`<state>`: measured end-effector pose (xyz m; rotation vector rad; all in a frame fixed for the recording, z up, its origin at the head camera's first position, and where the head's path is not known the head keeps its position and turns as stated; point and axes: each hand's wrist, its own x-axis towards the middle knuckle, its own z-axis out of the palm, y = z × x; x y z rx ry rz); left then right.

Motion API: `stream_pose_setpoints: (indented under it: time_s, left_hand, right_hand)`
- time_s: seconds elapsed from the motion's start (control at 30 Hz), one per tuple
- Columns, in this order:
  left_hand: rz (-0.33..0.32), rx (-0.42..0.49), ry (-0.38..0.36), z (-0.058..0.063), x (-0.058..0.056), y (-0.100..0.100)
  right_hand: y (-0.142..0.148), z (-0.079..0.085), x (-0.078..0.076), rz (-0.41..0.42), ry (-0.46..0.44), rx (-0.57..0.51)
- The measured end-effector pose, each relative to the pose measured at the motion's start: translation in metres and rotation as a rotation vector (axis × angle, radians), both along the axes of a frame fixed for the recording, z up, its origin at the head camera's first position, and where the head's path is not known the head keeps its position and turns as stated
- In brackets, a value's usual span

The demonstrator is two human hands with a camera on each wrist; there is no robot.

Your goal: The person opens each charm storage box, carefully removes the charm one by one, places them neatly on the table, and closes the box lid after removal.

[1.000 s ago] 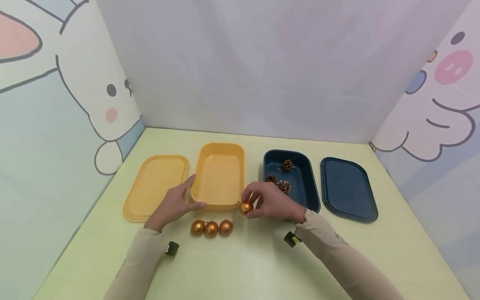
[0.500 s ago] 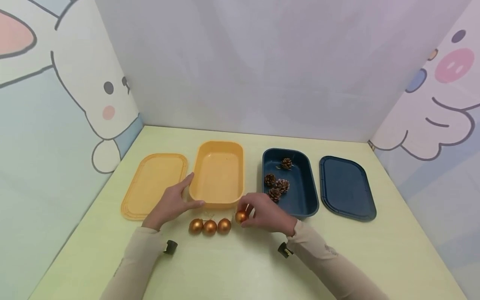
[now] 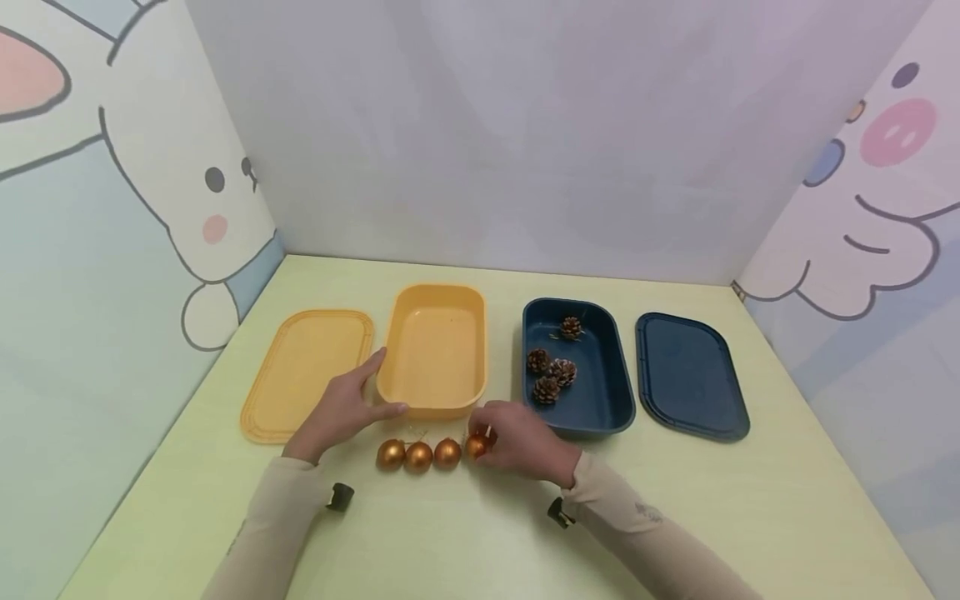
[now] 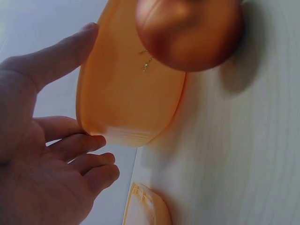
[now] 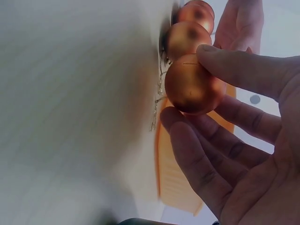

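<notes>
In the head view, my right hand [image 3: 525, 442] holds a copper-gold Christmas ball [image 3: 477, 447] between thumb and fingers, low at the table. This ball [image 5: 194, 86] fills the grip in the right wrist view, its glittery string hanging down. Several like balls [image 3: 419, 457] line up just to its left. My left hand [image 3: 341, 417] rests at the near left corner of the yellow box [image 3: 432, 412], thumb along the front and a finger at the left side. Nothing lies inside this box. The left wrist view shows the thumb and fingertips against its wall [image 4: 126, 93].
A dark blue box [image 3: 600, 392] with several pine cones [image 3: 562, 372] stands to the right, its matching lid [image 3: 692, 375] beyond it. The yellow lid [image 3: 311, 358] lies left of the yellow box. Walls with cartoon animals close the table on both sides, a plain wall behind.
My right hand has moved down and left with the ball, from beside the yellow box to the right end of the row. The left hand has stayed at the box's corner.
</notes>
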<state>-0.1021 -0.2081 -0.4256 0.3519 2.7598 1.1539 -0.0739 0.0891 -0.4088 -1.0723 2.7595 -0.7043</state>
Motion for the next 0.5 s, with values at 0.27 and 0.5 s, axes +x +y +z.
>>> stream_pose_setpoints:
  time_s: [0.27, 0.5]
  left_hand:
    - [0.002, 0.000, 0.008, 0.0003, 0.0014, -0.0008]
    - [0.003, -0.001, 0.020, -0.0005, 0.0016, -0.0009]
  right_hand:
    - [0.0008, -0.0058, 0.0033, 0.005, -0.022, 0.035]
    - [0.0005, -0.0089, 0.0042, 0.023, -0.027, 0.018]
